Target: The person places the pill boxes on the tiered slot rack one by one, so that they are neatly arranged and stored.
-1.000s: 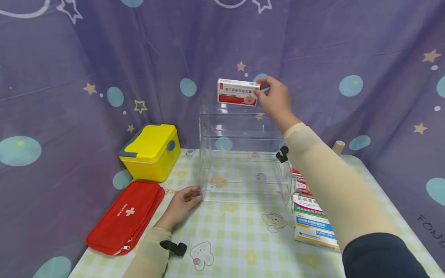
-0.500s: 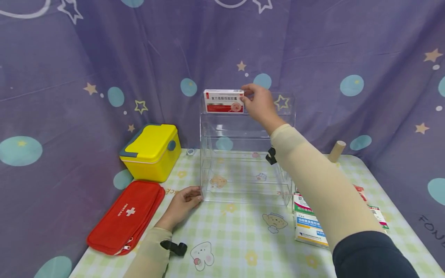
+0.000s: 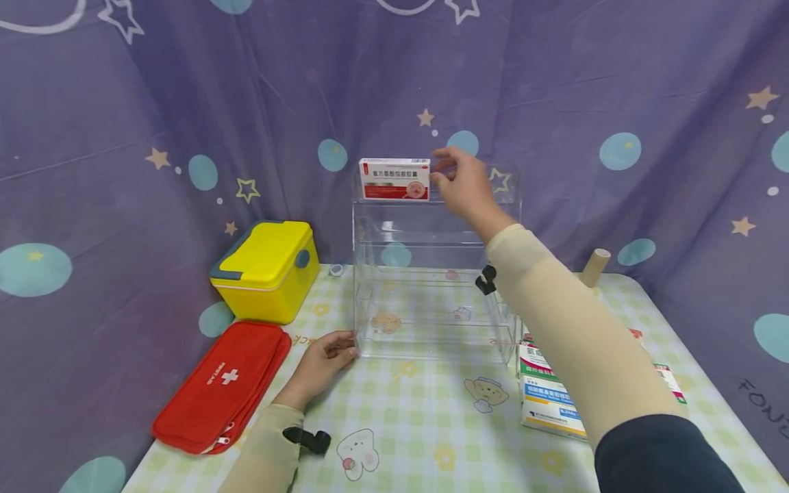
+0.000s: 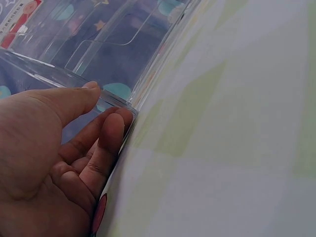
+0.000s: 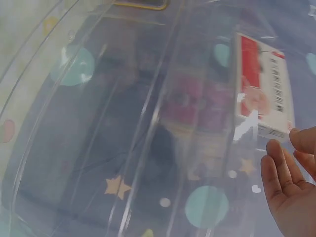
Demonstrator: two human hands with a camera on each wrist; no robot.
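A white and red medicine box (image 3: 394, 180) stands upright on the top tier of a clear acrylic tiered display stand (image 3: 431, 349), at its left end. My right hand (image 3: 464, 183) is just off the box's right end, thumb and fingers parted, with a small gap visible. In the right wrist view the fingertips lie close beside the end of the medicine box (image 5: 264, 89). My left hand (image 3: 324, 363) rests on the table at the stand's lower left corner. Its loosely bent fingers touch the side panel there, as the left wrist view of the hand (image 4: 64, 148) shows.
Several medicine boxes (image 3: 551, 404) lie right of the stand, partly hidden by my right arm. A yellow lidded box (image 3: 271, 274) and a red first-aid pouch (image 3: 223, 387) are at the left. A beige cylinder (image 3: 595, 268) stands at the back right.
My right hand has brought the medicine box left and down onto the stand's top tier, then let go and drawn slightly right. My left hand has stayed at the corner.
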